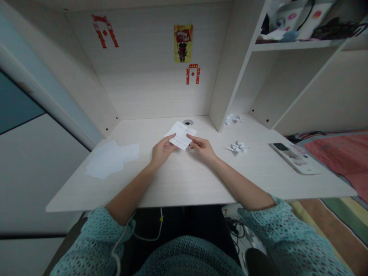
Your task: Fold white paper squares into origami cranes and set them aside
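A white sheet of paper (181,135) with faint crease lines is held tilted above the desk, one corner pointing toward me. My left hand (163,150) pinches its left edge, thumb on top and fingers underneath. On the right edge, my right hand (202,147) grips the same way, its thumb lying on the paper. Both hands are closed on the sheet, and the fingertips beneath it are partly hidden. To the right of my right hand sits a folded white paper piece (238,148) with pointed ends.
Loose white sheets (107,161) overlap on the desk's left side. Another folded paper piece (234,119) lies by the upright divider (230,96). A phone (293,158) rests at the right. Behind the paper is a round cable hole (188,122). A white cable (149,239) hangs below the desk's front edge.
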### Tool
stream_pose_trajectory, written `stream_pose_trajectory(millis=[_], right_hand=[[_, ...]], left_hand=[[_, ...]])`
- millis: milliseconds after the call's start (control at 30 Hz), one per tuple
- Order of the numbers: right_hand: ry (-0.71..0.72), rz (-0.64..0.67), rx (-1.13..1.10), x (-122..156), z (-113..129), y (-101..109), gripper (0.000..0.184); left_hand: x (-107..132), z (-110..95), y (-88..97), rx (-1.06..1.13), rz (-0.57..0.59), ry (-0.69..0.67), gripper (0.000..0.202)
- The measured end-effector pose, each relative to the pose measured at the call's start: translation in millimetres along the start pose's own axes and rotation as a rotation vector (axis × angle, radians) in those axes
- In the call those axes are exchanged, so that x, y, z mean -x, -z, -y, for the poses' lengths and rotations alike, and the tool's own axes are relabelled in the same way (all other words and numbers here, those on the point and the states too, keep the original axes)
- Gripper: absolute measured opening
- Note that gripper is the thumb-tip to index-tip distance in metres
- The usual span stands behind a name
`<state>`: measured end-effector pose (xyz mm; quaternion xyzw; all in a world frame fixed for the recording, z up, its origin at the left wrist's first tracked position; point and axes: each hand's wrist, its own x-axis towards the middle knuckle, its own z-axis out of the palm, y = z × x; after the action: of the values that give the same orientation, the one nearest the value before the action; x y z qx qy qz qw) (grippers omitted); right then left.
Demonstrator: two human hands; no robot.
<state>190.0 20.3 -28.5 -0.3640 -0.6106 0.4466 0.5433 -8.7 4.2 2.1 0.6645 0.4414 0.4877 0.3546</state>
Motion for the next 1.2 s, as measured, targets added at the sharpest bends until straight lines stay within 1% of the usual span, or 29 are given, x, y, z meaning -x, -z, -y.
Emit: stream_pose_trajectory(millis=[67, 133, 167, 200, 300, 400, 467, 533, 567, 600, 700, 733, 767, 833, 867, 933, 1033, 1100, 1133, 1200], right_hand=[[0.017, -0.02, 0.007, 0.1, 0.3, 0.7, 0.042], [0.044, -0.079, 0.048, 0.8, 2.8, 1.7, 0.038], [0.061, -0.122, 0.084, 1.4, 4.9, 2.1, 0.036], [0.082, -0.167, 0.132, 2.0, 7.3, 2.4, 0.034], [0.15, -0.244, 0.232, 3.9, 13.9, 1.9, 0.028], [0.151, -0.264, 0.216, 4.9, 15.8, 0.0, 0.028], [0.125, -0.278, 0.176, 5.0, 15.3, -1.4, 0.036], [0.111, -0.278, 0.137, 4.8, 15.2, -2.1, 0.048], [0.112, -0.276, 0.122, 4.6, 15.6, -2.2, 0.053], [0.115, -0.277, 0.114, 4.4, 16.3, -2.1, 0.057], [0.137, -0.301, 0.143, 2.9, 18.3, -0.1, 0.064], [0.148, -0.312, 0.173, 2.2, 18.4, 0.9, 0.061], [0.158, -0.316, 0.211, 1.7, 18.0, 1.9, 0.055], [0.176, -0.306, 0.296, 0.9, 15.9, 4.0, 0.038], [0.187, -0.298, 0.327, 0.7, 14.6, 4.9, 0.029], [0.213, -0.284, 0.349, 0.8, 12.1, 6.2, 0.019], [0.233, -0.292, 0.314, 0.7, 10.7, 7.6, 0.014], [0.224, -0.307, 0.281, 0.3, 11.3, 8.4, 0.013], [0.219, -0.314, 0.265, 0.0, 11.9, 8.6, 0.012], [0.214, -0.311, 0.24, -0.4, 12.9, 8.9, 0.012]], left_hand=[[-1.1, 0.0, -0.5, 0.066, -0.009, 0.02, 0.076], [-3.5, 2.2, -0.9, 0.171, -0.004, 0.063, 0.099], [-5.0, 4.0, -1.0, 0.224, 0.001, 0.096, 0.105], [-6.4, 6.1, -0.8, 0.265, -0.003, 0.134, 0.106], [-9.3, 11.8, 0.0, 0.306, -0.024, 0.243, 0.094], [-8.8, 14.0, -0.1, 0.213, 0.034, 0.276, 0.067], [-7.4, 14.2, -0.7, 0.118, 0.095, 0.256, 0.047], [-6.0, 14.5, -1.0, 0.052, 0.114, 0.225, 0.036], [-5.5, 14.5, -0.6, 0.029, 0.095, 0.208, 0.033], [-4.9, 14.3, 0.1, 0.001, 0.051, 0.187, 0.031], [-3.0, 10.2, 4.5, -0.134, -0.156, 0.068, 0.023], [-2.1, 7.7, 6.1, -0.181, -0.211, 0.008, 0.02], [-1.2, 4.8, 7.6, -0.208, -0.238, -0.042, 0.016], [0.4, -0.5, 9.5, -0.244, -0.256, -0.095, 0.013], [0.9, -2.3, 10.0, -0.26, -0.253, -0.11, 0.013], [0.7, -2.7, 10.6, -0.297, -0.233, -0.133, 0.014], [-2.8, 4.2, 11.2, -0.263, -0.198, -0.14, 0.03], [-6.8, 11.2, 11.4, -0.12, -0.193, -0.061, 0.041], [-8.9, 14.4, 11.4, -0.018, -0.179, 0.018, 0.044], [-12.1, 18.9, 10.8, 0.182, -0.118, 0.244, 0.05]])
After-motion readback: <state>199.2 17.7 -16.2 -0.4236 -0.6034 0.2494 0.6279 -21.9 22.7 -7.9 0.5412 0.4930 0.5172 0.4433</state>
